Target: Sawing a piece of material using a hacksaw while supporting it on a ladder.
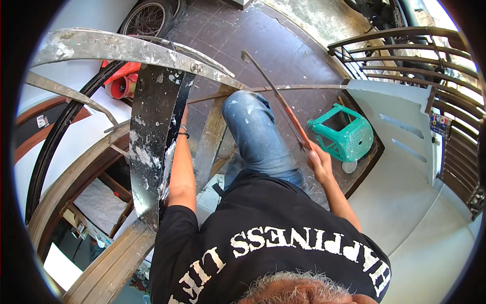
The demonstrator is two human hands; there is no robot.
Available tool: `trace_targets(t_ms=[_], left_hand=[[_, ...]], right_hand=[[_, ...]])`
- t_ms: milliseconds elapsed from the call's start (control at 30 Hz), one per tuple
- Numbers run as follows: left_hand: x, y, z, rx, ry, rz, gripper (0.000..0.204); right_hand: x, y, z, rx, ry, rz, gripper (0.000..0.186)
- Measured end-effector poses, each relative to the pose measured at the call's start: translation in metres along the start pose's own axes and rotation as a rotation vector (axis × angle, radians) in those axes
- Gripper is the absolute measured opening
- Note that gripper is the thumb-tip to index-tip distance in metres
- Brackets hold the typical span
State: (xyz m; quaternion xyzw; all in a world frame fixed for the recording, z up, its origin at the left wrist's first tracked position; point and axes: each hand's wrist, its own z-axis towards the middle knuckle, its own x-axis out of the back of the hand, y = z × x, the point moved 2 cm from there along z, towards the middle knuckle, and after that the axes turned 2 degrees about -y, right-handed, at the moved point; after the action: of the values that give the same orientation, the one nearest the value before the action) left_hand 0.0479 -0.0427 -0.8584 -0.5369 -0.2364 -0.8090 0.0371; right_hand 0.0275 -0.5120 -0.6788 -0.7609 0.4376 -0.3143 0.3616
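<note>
One bow-type saw, thin frame with orange-red section, sits well to the right of the black board, not touching it. Right hand is wrapped around the saw's near end; the hooked far end points away from the person, leaning back toward the board's side. Left hand is mostly hidden behind the board's right edge, so can't tell whether it grips anything; dark bracelet shows at that wrist, just beside the same edge. Board is splashed with white paint; pale curved strip crosses its upper end. Jeans knee is right of the board, between it and the saw. Green plastic stool is farther right of the board, past the saw. Spoked wheel lies beyond the board's upper end; red container just left of the board.
</note>
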Motion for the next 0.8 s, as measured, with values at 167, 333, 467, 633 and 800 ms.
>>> trace_targets(t_ms=[167,333,467,633,800], left_hand=[[0.006,0.015,0.003,-0.044,0.022,0.050,0.026],[-0.002,0.005,0.018,-0.074,0.023,0.047,0.028],[0.001,0.016,0.029,0.058,-0.149,0.025,0.023],[0.002,0.024,0.047,0.228,-0.571,-0.002,0.023],[-0.004,0.033,0.042,0.254,-0.438,-0.169,0.026]], right_hand=[[0.002,-0.014,0.026,0.101,-0.011,-0.062,0.044],[-0.020,-0.072,0.119,0.181,-0.091,-0.110,0.040],[-0.019,-0.060,0.117,0.128,-0.071,-0.224,0.039],[-0.035,-0.072,0.104,0.395,0.125,-0.357,0.037],[-0.039,-0.095,0.112,0.387,0.072,-0.476,0.042]])
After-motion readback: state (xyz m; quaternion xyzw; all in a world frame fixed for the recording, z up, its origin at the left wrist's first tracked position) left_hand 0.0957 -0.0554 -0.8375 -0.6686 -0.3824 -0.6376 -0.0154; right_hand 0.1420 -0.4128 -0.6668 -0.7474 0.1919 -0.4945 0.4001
